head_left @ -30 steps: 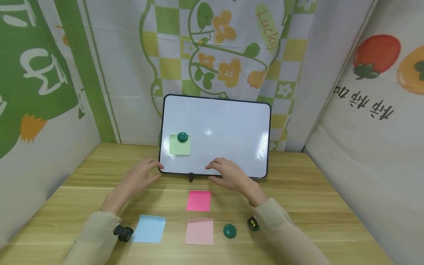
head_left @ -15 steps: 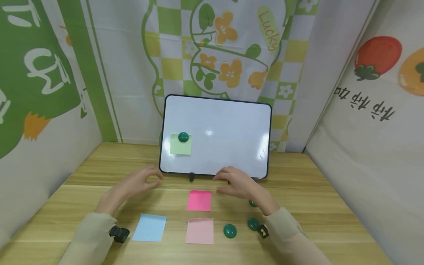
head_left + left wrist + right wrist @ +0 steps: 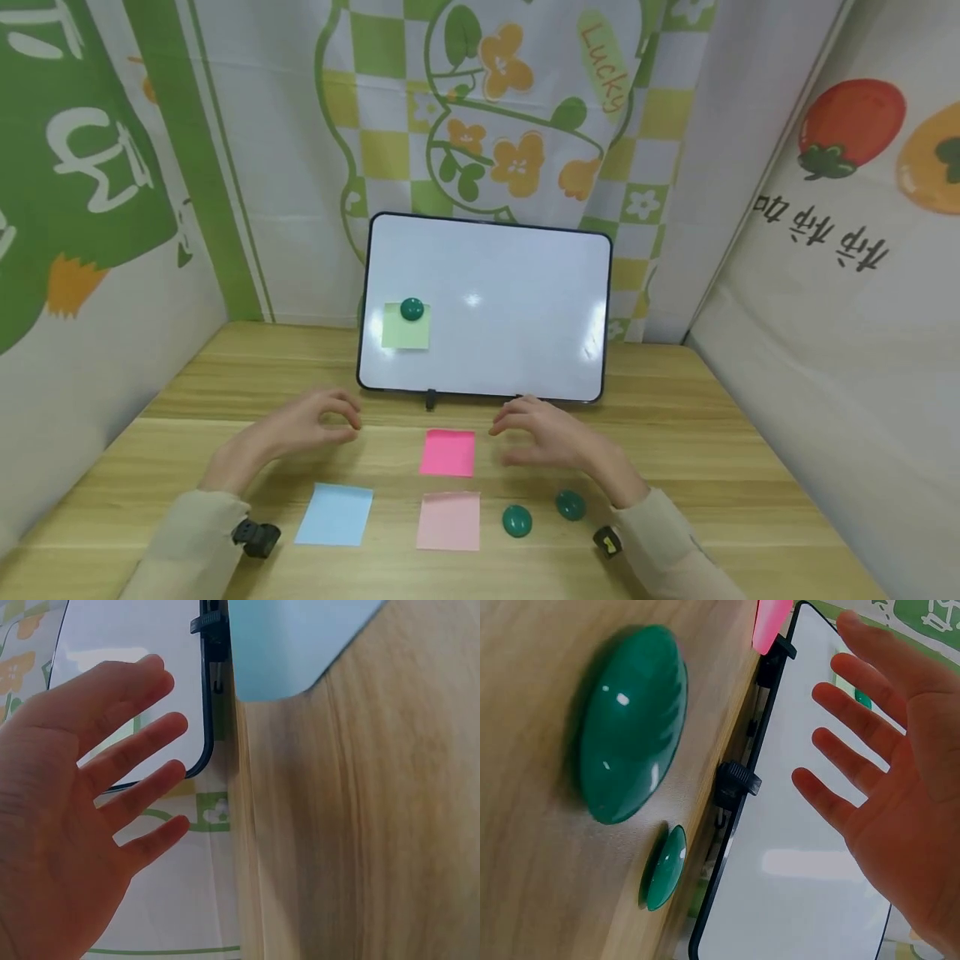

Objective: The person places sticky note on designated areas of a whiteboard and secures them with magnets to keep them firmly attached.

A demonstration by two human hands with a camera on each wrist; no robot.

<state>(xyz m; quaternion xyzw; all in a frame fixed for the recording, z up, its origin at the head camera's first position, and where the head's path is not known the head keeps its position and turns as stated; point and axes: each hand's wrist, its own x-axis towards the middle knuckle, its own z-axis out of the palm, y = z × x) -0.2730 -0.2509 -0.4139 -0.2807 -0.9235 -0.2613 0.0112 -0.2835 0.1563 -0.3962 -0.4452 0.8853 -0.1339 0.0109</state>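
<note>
My left hand (image 3: 303, 425) hovers over the table left of the bright pink sticky note (image 3: 447, 453), its fingers loosely bent and holding nothing. On the other side of that note, my right hand (image 3: 551, 437) is in the air with relaxed fingers and nothing in its grasp. Behind them a whiteboard (image 3: 517, 308) stands tilted back. A green magnet (image 3: 412, 309) sits on a light green sticky note (image 3: 405, 333) at the board's left. Nearer to me lie a blue sticky note (image 3: 334, 515), a pale pink sticky note (image 3: 448, 522) and two green magnets (image 3: 517, 521) on the tabletop.
Black clips (image 3: 431, 399) support the board's lower edge; one is partly behind my right hand. The wooden table (image 3: 660, 433) is bordered by printed cloth (image 3: 300, 250) at the back and sides. A black strap device (image 3: 257, 538) is on each wrist.
Both hands have drawn back from the whiteboard's lower edge toward me and spread slightly apart. The magnet partly hidden by my right sleeve now shows fully. The board and notes stay put.
</note>
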